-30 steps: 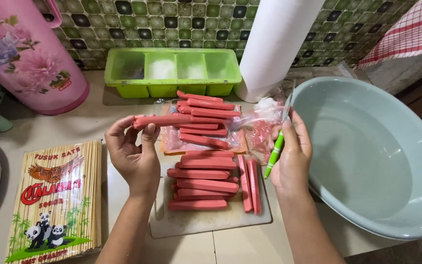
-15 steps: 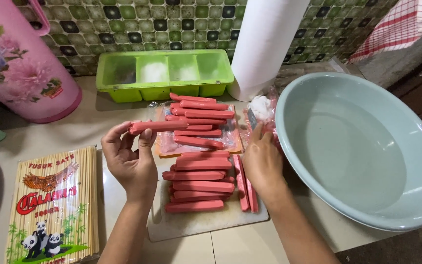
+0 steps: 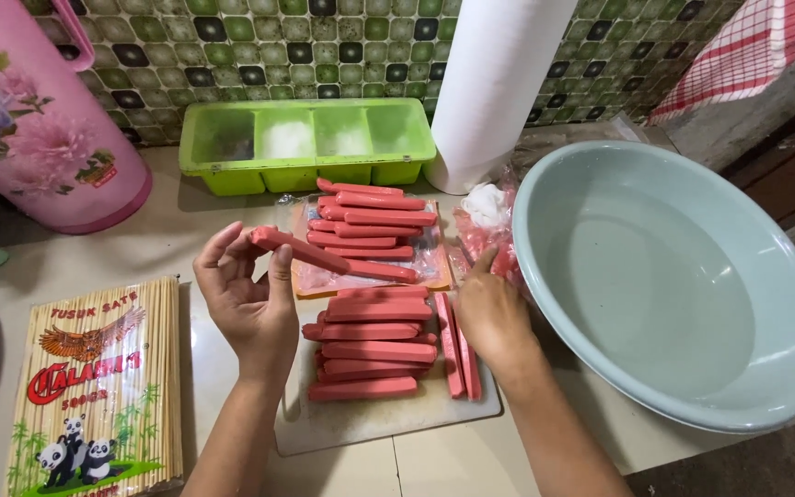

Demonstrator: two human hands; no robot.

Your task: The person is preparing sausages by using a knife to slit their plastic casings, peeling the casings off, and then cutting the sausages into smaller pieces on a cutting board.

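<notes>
The left hand (image 3: 248, 304) pinches one red sausage (image 3: 301, 249) between thumb and fingertips at its nine-o'clock end, above the cutting board (image 3: 370, 419), while the right hand (image 3: 489, 313), its grip hidden, rests at three o'clock; the sausage looks soft, light, probably slick, so holding nearer mid-length seems safest.

This is a home kitchen. A wall of small green mosaic tiles (image 3: 259, 55) runs behind the counter (image 3: 167, 230) at 12 o'clock. At 10 o'clock stands a pink flowered jug (image 3: 29, 120), at 1 o'clock a paper towel roll (image 3: 494, 83), at 3 o'clock a wide basin (image 3: 683, 276). Sausages (image 3: 370, 340) lie on a cutting board (image 3: 370, 419) at centre, skewers (image 3: 98, 387) at 8 o'clock.
</notes>
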